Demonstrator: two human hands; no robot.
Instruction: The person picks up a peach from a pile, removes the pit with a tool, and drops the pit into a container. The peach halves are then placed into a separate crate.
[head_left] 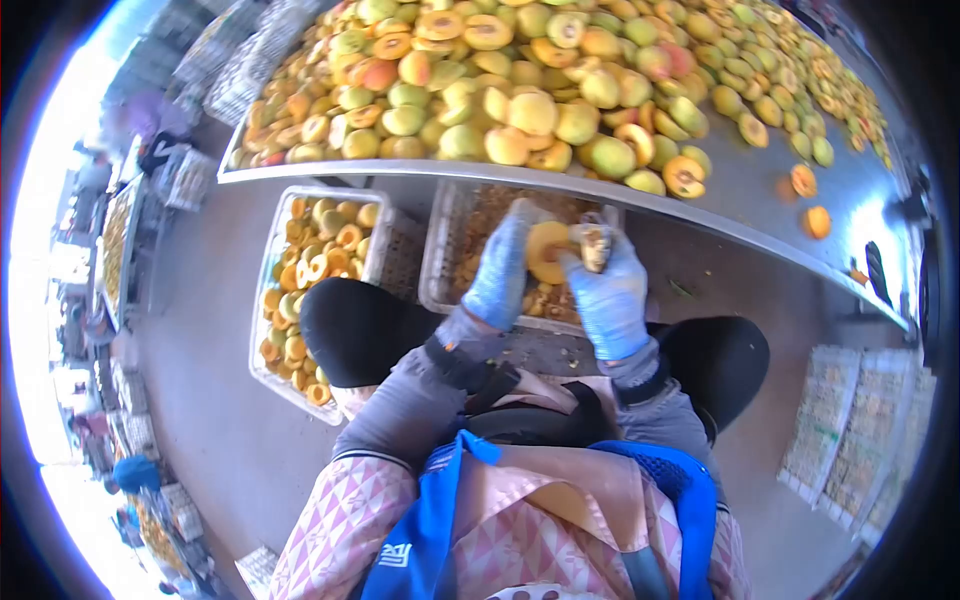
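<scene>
We note the left hand [500, 268] gripping a peach half [547, 250]; the right hand [610, 290] clenches its pit [594, 244]. Steady twisting above the crate [436, 262] is advisable.

Table [760, 190]: ahead of the person, heaped with peaches [520, 90].
Left crate [272, 262]: on the floor below the table's edge, left of the knees, holding peach halves [310, 265].
Middle crate [437, 255]: right of it, directly under both hands.
Halved peach [546, 250]: between left hand [500, 270] and right hand [610, 290], above the middle crate.
Trays [850, 430]: on the floor, far right.
</scene>
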